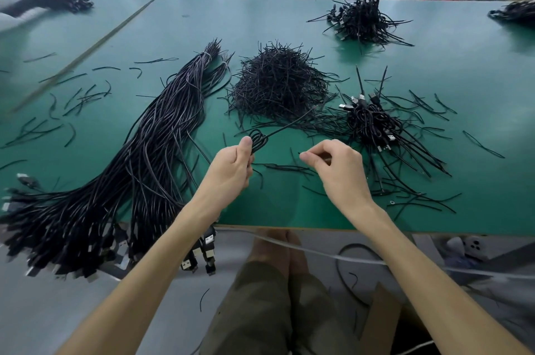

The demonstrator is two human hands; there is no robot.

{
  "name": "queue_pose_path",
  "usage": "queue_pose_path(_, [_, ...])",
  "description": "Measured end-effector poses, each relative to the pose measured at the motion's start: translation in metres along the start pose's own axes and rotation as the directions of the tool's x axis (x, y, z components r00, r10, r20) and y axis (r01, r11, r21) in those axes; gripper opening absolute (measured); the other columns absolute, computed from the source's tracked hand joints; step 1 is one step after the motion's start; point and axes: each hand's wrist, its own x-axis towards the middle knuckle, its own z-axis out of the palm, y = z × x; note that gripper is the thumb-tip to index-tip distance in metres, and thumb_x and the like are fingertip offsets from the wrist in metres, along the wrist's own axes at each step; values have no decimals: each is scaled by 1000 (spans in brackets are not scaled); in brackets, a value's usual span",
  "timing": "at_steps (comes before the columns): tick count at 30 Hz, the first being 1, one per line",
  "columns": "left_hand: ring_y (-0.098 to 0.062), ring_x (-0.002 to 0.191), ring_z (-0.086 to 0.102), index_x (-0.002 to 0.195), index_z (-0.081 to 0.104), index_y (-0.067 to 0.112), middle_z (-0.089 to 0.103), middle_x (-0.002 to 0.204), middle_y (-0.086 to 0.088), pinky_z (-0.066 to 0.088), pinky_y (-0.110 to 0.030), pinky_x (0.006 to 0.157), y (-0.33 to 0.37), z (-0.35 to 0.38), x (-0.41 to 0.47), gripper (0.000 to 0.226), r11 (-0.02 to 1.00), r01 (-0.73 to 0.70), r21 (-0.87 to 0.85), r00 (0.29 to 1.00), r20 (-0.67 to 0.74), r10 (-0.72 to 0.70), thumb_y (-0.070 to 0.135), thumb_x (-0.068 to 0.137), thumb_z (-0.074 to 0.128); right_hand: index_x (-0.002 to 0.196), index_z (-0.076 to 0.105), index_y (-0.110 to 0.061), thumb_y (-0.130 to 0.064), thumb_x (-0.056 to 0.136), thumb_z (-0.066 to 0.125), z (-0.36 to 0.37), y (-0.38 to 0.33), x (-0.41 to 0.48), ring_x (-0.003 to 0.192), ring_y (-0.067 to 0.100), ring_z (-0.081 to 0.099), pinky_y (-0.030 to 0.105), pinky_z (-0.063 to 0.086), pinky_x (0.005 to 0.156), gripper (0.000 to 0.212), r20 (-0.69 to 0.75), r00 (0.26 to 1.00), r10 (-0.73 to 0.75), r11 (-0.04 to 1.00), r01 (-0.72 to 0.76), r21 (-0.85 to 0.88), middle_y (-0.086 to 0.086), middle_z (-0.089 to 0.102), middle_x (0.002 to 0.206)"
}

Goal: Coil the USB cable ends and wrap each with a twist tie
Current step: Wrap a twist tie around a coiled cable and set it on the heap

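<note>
Your left hand (231,165) is up off the green table (283,211) with fingers and thumb clamped round a small coiled cable (257,138). The loops stick out just above your thumb, and the cable's loose tail runs up and away to the right of the grip, towards the heap of twist ties (278,85) beyond it. Your right hand (337,165) hovers just to the right of that grip, apart from it, fingers curled in and thumb tip pressed against the forefinger. I cannot tell whether a tie sits in that pinch. Below the gap between your two hands, a few loose ties (282,168) lie flat on the table. To the left of the grip a thick bundle of straight cables (150,134) stretches from the far side down to the near edge, and its plugs (202,251) hang over the edge beside your left forearm. To the right of your right hand, and a little beyond it, lies a pile of coiled cables (373,125) with plugs poking out and stray ties fanned around it. Well beyond both hands, towards the far right of the table, another dark pile (362,18) sits on its own.
</note>
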Motion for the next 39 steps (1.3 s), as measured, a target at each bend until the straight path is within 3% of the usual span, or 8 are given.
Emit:
queue_pose_path(3, [-21, 58, 27, 70, 30, 17, 30, 62, 0, 28, -36, 56, 1, 10, 3, 51, 989, -77, 126, 997, 19, 75, 52, 107, 28, 87, 69, -16, -27, 86, 80, 1, -13, -4, 61, 8, 56, 20, 46, 61, 16, 79, 994, 75, 935, -98, 341, -4, 71, 75])
queue_pose_path(6, [-23, 62, 34, 71, 36, 14, 37, 65, -3, 32, -41, 61, 4, 20, 0, 60, 968, -139, 209, 990, 54, 130, 67, 94, 23, 91, 53, -10, -23, 86, 79, 9, -25, -12, 51, 10, 43, 20, 39, 48, 30, 203, 966, 158, 722, -253, 644, 1, 65, 68])
queue_pose_path(10, [-13, 55, 34, 78, 52, 2, 39, 56, 13, 31, -34, 57, 3, 29, -5, 74, 965, -213, 151, 975, 91, 201, 66, 98, 21, 87, 43, -13, -31, 77, 80, 17, -34, -14, 48, 7, 35, 18, 30, 42, 43, 353, 903, 243, 508, -429, 747, -2, 55, 64])
queue_pose_path(14, [-10, 54, 29, 63, 39, 31, 34, 52, 15, 26, -32, 55, 3, 27, -10, 53, 968, -240, 68, 965, 124, 230, 61, 103, 22, 81, 48, -11, -31, 75, 79, 17, -36, -15, 47, 4, 31, 16, 26, 39, 37, 449, 859, 245, 387, -511, 768, -6, 49, 61])
queue_pose_path(24, [-9, 44, 22, 64, 35, 17, 28, 52, 8, 22, -18, 41, 3, 25, -11, 50, 990, -127, -60, 991, 45, 130, 35, 112, 34, 91, 51, -7, -34, 82, 76, 18, -40, -25, 49, 5, 35, 16, 31, 43, 37, 449, 876, 178, 431, -479, 764, -3, 52, 67])
queue_pose_path(28, [-6, 41, 21, 69, 32, 18, 28, 49, 12, 20, -16, 39, 5, 16, -9, 45, 989, -78, -127, 997, -21, 76, 34, 111, 34, 97, 61, -6, -23, 95, 68, 15, -39, -31, 53, 9, 40, 18, 34, 46, 19, 433, 886, 167, 584, -442, 680, 0, 58, 75])
queue_pose_path(33, [-9, 45, 21, 65, 27, 22, 27, 51, 11, 20, -21, 42, 3, 15, -7, 50, 988, -122, -96, 992, -26, 120, 42, 111, 34, 93, 66, -6, -23, 95, 70, 16, -40, -31, 52, 9, 45, 18, 39, 49, 18, 321, 926, 200, 690, -366, 625, -1, 64, 71])
queue_pose_path(39, [-15, 49, 25, 61, 36, 14, 31, 49, 9, 21, -31, 52, 0, 22, -9, 62, 975, -208, 79, 978, -13, 210, 52, 109, 28, 85, 67, -8, -23, 97, 68, 25, -44, -35, 48, 8, 42, 16, 35, 44, 19, 278, 933, 227, 647, -358, 674, -4, 60, 64])
